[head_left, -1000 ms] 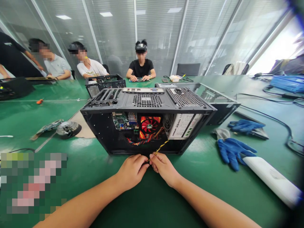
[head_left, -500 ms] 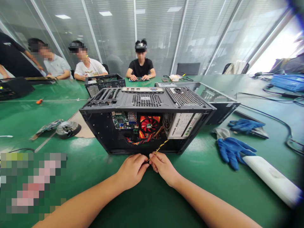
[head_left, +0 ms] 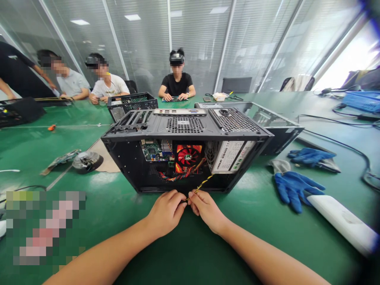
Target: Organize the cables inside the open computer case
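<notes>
A black computer case [head_left: 182,136] stands before me with its open side facing me. Inside it are a green circuit board [head_left: 152,150], a red fan [head_left: 189,157], a bundle of coloured wires [head_left: 178,175] and a power supply [head_left: 231,157] with a white label. A twisted yellow and black cable [head_left: 205,181] comes out of the case. My left hand [head_left: 168,211] and my right hand [head_left: 207,209] both pinch this cable in front of the case's lower edge, fingertips close together. The cable's end is hidden in my left fingers.
Blue gloves [head_left: 293,186] and a white power strip [head_left: 344,221] lie at the right. A metal disc-shaped part [head_left: 87,161] rests on cardboard at the left. More cases stand behind, and several people are across the table.
The view has shifted slightly, so most things appear a little further right. Both hands keep their pinch on the cable. The hands of a person in white at the back left have moved.
</notes>
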{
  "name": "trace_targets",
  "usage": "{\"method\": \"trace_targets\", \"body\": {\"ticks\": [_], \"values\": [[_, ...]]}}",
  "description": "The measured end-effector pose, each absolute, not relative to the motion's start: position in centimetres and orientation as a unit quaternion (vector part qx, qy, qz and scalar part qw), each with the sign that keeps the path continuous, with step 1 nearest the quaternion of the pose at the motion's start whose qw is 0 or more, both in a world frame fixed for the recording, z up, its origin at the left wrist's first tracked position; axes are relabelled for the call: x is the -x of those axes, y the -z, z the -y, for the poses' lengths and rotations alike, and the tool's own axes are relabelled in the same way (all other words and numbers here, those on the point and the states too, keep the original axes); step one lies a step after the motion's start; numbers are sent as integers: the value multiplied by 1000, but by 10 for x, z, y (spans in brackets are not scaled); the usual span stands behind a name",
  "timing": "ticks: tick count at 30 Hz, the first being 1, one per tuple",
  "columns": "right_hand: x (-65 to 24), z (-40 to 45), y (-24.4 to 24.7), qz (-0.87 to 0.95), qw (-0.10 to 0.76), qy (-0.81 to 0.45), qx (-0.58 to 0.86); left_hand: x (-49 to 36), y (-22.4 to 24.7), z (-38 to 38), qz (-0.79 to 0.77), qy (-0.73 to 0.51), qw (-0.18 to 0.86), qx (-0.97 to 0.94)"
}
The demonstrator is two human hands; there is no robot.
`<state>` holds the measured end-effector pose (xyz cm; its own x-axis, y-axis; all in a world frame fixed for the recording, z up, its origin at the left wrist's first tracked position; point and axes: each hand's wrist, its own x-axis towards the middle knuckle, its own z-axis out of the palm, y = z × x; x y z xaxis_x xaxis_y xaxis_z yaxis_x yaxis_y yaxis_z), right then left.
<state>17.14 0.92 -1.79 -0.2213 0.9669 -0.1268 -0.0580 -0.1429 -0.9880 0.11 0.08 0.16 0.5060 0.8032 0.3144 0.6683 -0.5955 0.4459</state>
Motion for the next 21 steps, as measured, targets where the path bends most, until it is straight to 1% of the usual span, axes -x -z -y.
{"method": "trace_targets", "body": {"ticks": [4,7,14,21], "values": [[-171,-10,19,495,427,-601,459,-1,0,1,-443,-280,113,-844],[-171,-10,17,495,424,-601,462,-2,-1,1,-440,-271,109,-849],[-171,-9,16,497,418,-603,463,-3,-5,-1,-428,-285,188,-837],[-171,-9,15,496,419,-603,463,-1,-1,-1,-428,-293,148,-842]]}}
